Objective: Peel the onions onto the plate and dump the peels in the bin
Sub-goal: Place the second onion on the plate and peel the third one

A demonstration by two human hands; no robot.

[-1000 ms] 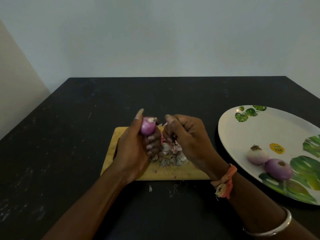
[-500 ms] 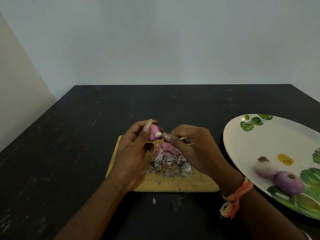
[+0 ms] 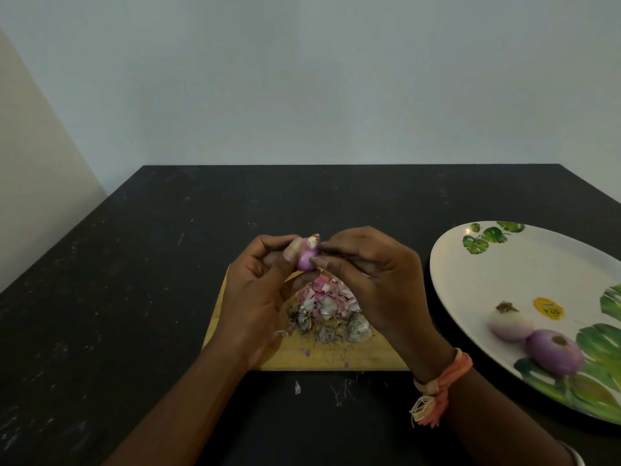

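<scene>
Onion [image 3: 307, 258]: held over the cutting board [image 3: 336, 359], near the table's [image 3: 134, 264] front edge
Left hand [image 3: 255, 297]: fingers curled round the onion
Right hand [image 3: 373, 280]: pinches the onion's top; touches the left hand
Risk: smooth bulb may slip from the pinch; torn skin may fall past the peels [image 3: 329, 307], off the board

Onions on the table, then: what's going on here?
A person is peeling a small purple onion: the left hand grips it while the right hand pinches at its tip. A pile of peels lies on the wooden board beneath. Two peeled onions already sit on the leaf-patterned plate to the right. No bin shows.
</scene>
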